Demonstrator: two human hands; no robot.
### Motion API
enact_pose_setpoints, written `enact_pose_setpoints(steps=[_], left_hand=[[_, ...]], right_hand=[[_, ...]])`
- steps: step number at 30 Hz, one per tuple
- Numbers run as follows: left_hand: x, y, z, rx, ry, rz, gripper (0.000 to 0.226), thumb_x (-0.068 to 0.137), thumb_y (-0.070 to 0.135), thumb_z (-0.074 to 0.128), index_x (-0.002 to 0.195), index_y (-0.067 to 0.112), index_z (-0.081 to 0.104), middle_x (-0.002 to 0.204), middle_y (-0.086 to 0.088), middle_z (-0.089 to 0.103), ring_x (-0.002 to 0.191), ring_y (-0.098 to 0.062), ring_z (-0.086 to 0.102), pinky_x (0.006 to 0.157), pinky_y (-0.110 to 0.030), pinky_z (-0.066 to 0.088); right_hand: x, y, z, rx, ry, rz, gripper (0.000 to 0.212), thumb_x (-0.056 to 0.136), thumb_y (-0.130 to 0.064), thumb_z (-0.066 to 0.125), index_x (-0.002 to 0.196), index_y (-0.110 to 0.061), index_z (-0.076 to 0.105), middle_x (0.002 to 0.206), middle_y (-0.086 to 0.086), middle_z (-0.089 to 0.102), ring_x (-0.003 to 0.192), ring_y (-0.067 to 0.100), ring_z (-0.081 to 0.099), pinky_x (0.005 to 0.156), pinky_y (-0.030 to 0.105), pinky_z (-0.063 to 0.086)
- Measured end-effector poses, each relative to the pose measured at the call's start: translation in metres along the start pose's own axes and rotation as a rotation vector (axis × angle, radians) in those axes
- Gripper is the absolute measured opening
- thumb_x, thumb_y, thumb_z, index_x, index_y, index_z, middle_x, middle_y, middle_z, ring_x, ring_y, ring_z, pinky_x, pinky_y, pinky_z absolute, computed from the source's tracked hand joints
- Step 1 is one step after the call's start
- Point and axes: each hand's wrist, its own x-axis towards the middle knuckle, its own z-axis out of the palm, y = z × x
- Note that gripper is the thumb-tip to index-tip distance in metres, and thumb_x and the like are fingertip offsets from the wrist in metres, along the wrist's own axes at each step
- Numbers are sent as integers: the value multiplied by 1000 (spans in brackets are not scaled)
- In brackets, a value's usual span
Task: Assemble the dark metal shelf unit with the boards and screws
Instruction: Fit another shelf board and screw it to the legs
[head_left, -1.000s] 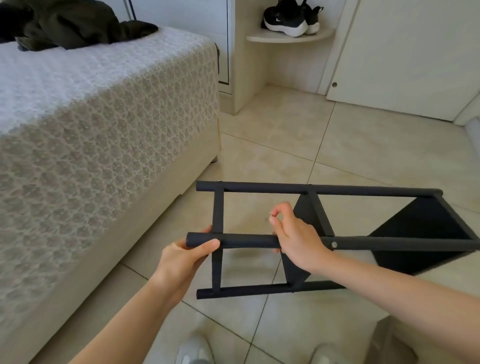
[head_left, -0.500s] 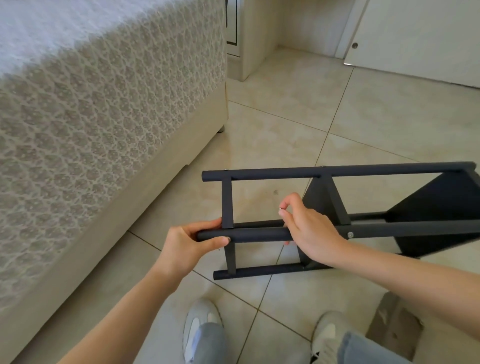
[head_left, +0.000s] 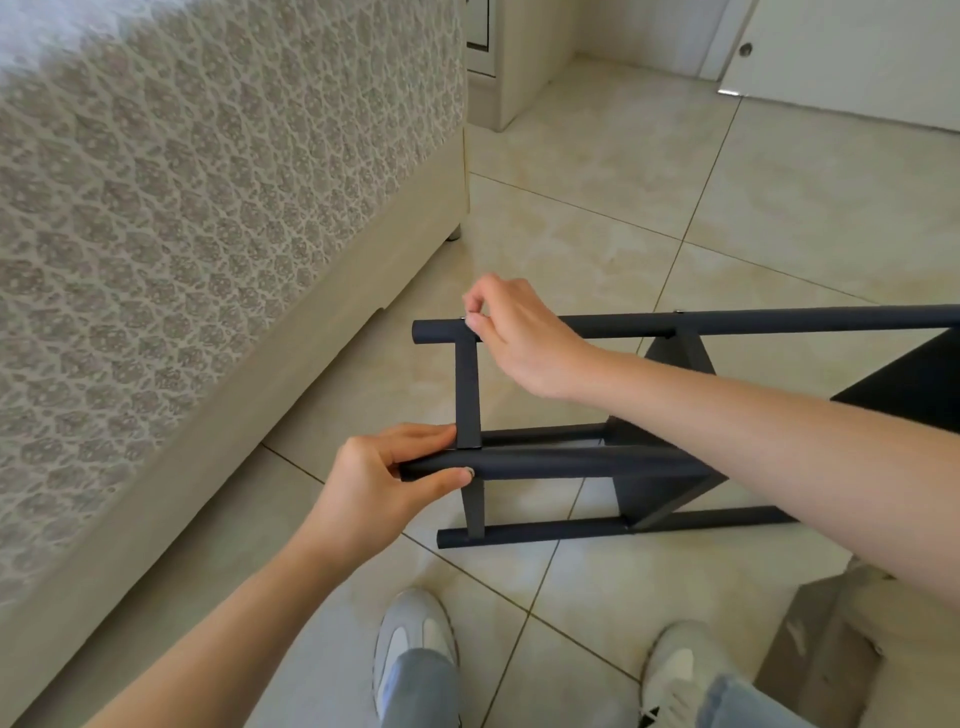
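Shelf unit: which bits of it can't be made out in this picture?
Head view, shelf unit: far end cut off by the right edge.
Head view, small part the right hand's fingers pinch at the top tube: too small, mostly hidden by fingertips.
Head view, middle board: partly covered by the right forearm.
Head view, near tube's end: wrapped by the left hand.

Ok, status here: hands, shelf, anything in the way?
Left hand grips shelf frame by the near tube. Right hand pinches screw at far tube joint. Frame on its side over floor; nothing blocking.
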Motion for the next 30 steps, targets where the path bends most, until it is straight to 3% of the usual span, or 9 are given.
enact_pose_setpoints(steps=[2, 4, 6, 10, 14, 17, 22, 26, 30], left_hand=[[-1, -2, 0, 2, 7, -1, 39, 68, 38, 80, 106, 42, 72, 108, 28, 71, 105, 4, 66, 88, -8, 47], [-2, -3, 1, -13, 17, 4, 40, 68, 38, 81, 107, 40, 73, 108, 26, 72, 104, 4, 66, 87, -7, 47], [-2, -4, 1, -9, 26, 21, 40, 68, 37, 81, 107, 38, 73, 108, 24, 73, 103, 3, 67, 86, -7, 47], [0, -5, -2, 56, 49, 90, 42, 68, 40, 83, 108, 39, 73, 107, 24, 72, 100, 3, 67, 86, -9, 47], [12, -9, -9, 152, -23, 178, 68, 69, 45, 90, 130, 44, 60, 125, 24, 61, 84, -9, 61, 80, -13, 47], [22, -13, -17, 230, -102, 247, 85, 68, 52, 83, 144, 40, 48, 137, 21, 51, 101, -16, 60, 83, -15, 45], [26, -19, -19, 324, -170, 380, 82, 72, 49, 81, 145, 24, 51, 144, 4, 48, 130, -17, 50, 102, -17, 39], [29, -12, -17, 374, -165, 438, 77, 74, 48, 80, 141, 18, 54, 152, 2, 45, 144, -20, 39, 117, -32, 32], [30, -9, -13, 388, -166, 463, 72, 77, 44, 77, 139, 14, 55, 160, -6, 36, 155, -28, 12, 123, -56, 17]], right_hand=[[17, -1, 4, 49, -36, 60, 14, 103, -20, 34, 102, -10, 43, 89, 3, 52, 83, 24, 48, 69, 37, 41], [28, -1, 8, 94, -69, 109, 14, 103, -22, 32, 103, -12, 41, 90, 6, 57, 81, 29, 53, 71, 44, 45], [33, 2, 12, 69, -60, 112, 14, 103, -25, 31, 104, -14, 40, 87, 6, 58, 81, 31, 56, 73, 43, 47], [32, 9, 19, 5, -11, 64, 16, 104, -30, 32, 106, -16, 40, 73, 0, 51, 71, 26, 54, 61, 38, 38], [31, 13, 20, -35, 28, 39, 15, 105, -30, 33, 109, -18, 42, 66, -7, 46, 64, 16, 49, 56, 34, 30], [30, 14, 23, -30, 50, 30, 14, 105, -30, 35, 108, -19, 43, 65, -9, 47, 64, 13, 49, 57, 33, 31], [29, 17, 30, -42, 71, 23, 8, 103, -31, 37, 101, -25, 41, 63, -10, 49, 64, 10, 51, 58, 33, 29], [26, 17, 29, -19, 85, 13, 6, 103, -32, 39, 99, -27, 39, 64, -11, 52, 68, 14, 53, 63, 34, 30], [23, 15, 27, 19, 60, 12, 5, 102, -31, 40, 100, -27, 41, 62, -11, 50, 64, 6, 50, 63, 34, 29]])
